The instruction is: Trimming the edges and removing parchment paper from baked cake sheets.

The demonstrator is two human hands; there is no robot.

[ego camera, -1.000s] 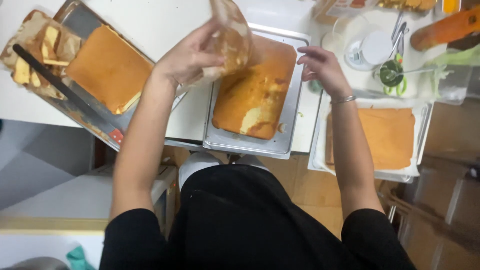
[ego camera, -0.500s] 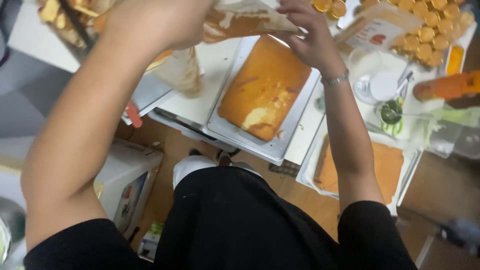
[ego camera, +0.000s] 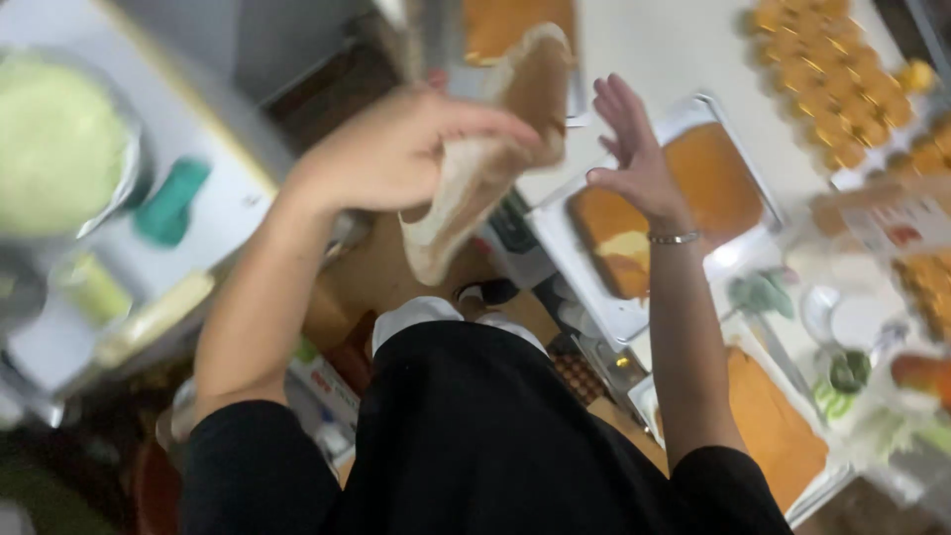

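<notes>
Swung left since half a second ago, carrying the crumpled baking paper (ego camera: 490, 149) away from the tray of sponge cake (ego camera: 684, 213) and off past the table edge. Held aloft, long axis running from far right down to near left, loose end hanging toward the floor. Pinched in the closed left hand (ego camera: 396, 149); right hand (ego camera: 634, 149) open, fingers spread, touching nothing, just right of the paper. White table (ego camera: 674, 50) to the right, crowded with a second cake tray (ego camera: 783, 426) and rows of small golden cakes (ego camera: 822, 69). Green-filled bowl (ego camera: 59, 144) at far left. Heavily blurred throughout; bowl cut off by the frame.
</notes>
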